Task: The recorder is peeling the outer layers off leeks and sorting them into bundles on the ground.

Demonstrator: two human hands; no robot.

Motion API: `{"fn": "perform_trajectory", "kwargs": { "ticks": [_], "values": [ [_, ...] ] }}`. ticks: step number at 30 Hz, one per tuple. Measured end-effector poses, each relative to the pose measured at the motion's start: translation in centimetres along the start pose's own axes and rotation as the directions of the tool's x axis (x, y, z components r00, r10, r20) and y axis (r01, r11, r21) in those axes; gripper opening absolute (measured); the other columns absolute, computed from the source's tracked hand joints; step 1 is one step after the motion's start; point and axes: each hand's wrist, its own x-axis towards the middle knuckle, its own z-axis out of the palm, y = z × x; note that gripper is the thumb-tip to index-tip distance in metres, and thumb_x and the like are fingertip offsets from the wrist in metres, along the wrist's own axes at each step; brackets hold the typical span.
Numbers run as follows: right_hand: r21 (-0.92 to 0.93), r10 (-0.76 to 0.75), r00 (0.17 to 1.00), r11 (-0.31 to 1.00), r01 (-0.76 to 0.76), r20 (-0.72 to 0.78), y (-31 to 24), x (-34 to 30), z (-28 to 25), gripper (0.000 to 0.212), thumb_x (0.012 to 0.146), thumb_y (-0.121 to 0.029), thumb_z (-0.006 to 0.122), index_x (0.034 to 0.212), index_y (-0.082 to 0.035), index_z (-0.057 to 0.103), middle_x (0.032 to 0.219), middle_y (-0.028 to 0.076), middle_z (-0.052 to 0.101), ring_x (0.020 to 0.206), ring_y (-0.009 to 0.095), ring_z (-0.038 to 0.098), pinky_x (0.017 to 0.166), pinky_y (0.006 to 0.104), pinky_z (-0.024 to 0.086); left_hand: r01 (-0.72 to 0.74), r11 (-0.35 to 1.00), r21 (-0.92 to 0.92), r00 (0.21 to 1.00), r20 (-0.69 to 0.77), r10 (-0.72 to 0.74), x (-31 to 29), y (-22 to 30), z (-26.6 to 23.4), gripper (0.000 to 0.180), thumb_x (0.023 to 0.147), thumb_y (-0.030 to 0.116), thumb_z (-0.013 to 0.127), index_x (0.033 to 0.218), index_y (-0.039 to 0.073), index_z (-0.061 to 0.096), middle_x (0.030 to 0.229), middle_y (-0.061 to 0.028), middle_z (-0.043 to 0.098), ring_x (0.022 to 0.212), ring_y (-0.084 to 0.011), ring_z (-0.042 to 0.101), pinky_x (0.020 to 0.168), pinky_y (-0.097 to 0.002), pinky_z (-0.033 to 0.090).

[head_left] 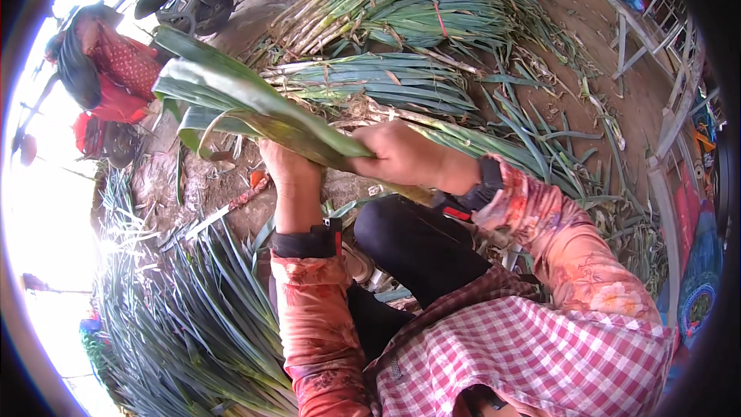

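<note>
In front of my raised knees, a large green onion [255,100] with broad, folded green leaves is held up at a slant. The leafy end points to the far left, and its lower end runs back past my right wrist. My right hand [405,156] is closed round the stalk. Just left of it, my left hand [289,171] is closed under the leaves, its fingers partly hidden by them. On the ground beyond my left hand lies what looks like a knife, with a pale blade [207,224] and a red wrapped handle [251,191].
Tied bundles of green onions [440,19] lie on the dirt floor ahead, with a smaller bundle [386,81] nearer. A large heap [193,316] spreads at my left. A metal frame [664,139] runs along the right. A motorbike [204,0] stands at the far left.
</note>
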Motion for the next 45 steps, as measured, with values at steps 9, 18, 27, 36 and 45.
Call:
{"fn": "perform_trajectory", "kwargs": {
  "ticks": [9, 18, 27, 36, 45],
  "values": [
    [-0.276, 0.782, 0.519, 0.444, -0.853, -0.346, 6.5, -21.9, -9.5, 0.030, 0.073, -0.023, 0.057, 0.088, 0.002, 0.050, 0.077, 0.012, 0.049, 0.071, 0.021, 0.046, 0.063, 0.0319, 0.039, -0.143, 0.986, -0.091, 0.976, -0.175, 0.126, 2.6, 2.6, -3.0, 0.014, 0.080, 0.018, 0.052, 0.087, 0.007, 0.046, 0.068, -0.0034, 0.048, 0.054, -0.0165, 0.049, 0.047, -0.0311, 0.042],
    [-0.122, 0.116, 0.957, 0.981, -0.152, -0.266, 1.0, -6.0, -1.7, 0.067, 0.062, -0.026, 0.071, 0.115, 0.000, 0.040, 0.111, 0.019, 0.045, 0.102, 0.031, 0.045, 0.088, 0.0354, 0.035, -0.016, 0.996, -0.093, 0.987, -0.158, 0.001, 1.2, 0.9, -0.7, 0.021, 0.082, 0.016, 0.044, 0.098, 0.004, 0.046, 0.085, -0.0072, 0.051, 0.075, -0.0198, 0.051, 0.064, -0.0353, 0.045],
    [-0.371, -0.042, 0.979, 0.928, -0.035, -0.199, 1.0, -0.1, 2.4, 0.025, 0.069, -0.015, 0.059, 0.089, -0.003, 0.050, 0.079, 0.012, 0.049, 0.076, 0.028, 0.049, 0.068, 0.0350, 0.042, -0.126, 0.982, -0.139, 0.963, -0.256, 0.087, 0.8, 0.1, -0.5, 0.014, 0.083, 0.015, 0.041, 0.090, 0.004, 0.047, 0.081, -0.0060, 0.049, 0.071, -0.0177, 0.049, 0.063, -0.0339, 0.043],
    [-0.488, -0.047, 0.968, 0.857, 0.165, 0.245, 4.5, -7.6, 2.3, 0.011, 0.065, -0.004, 0.046, 0.074, -0.008, 0.051, 0.066, 0.008, 0.054, 0.066, 0.023, 0.056, 0.063, 0.0307, 0.047, -0.149, 0.985, -0.086, 0.938, -0.327, 0.113, 2.3, 1.6, -1.9, 0.022, 0.080, 0.016, 0.052, 0.096, 0.001, 0.046, 0.078, -0.0048, 0.047, 0.072, -0.0161, 0.047, 0.064, -0.0312, 0.042],
    [-0.384, 0.778, 0.533, 0.405, -0.830, -0.332, 9.8, -32.0, -10.9, 0.037, 0.067, -0.017, 0.057, 0.102, -0.008, 0.050, 0.087, 0.019, 0.055, 0.079, 0.032, 0.055, 0.070, 0.0366, 0.043, -0.292, 0.925, -0.244, 0.936, -0.272, 0.224, 2.0, 6.3, -4.9, 0.018, 0.079, 0.018, 0.054, 0.089, 0.005, 0.047, 0.073, -0.0038, 0.047, 0.061, -0.0145, 0.045, 0.057, -0.0282, 0.041]
  ]
}}
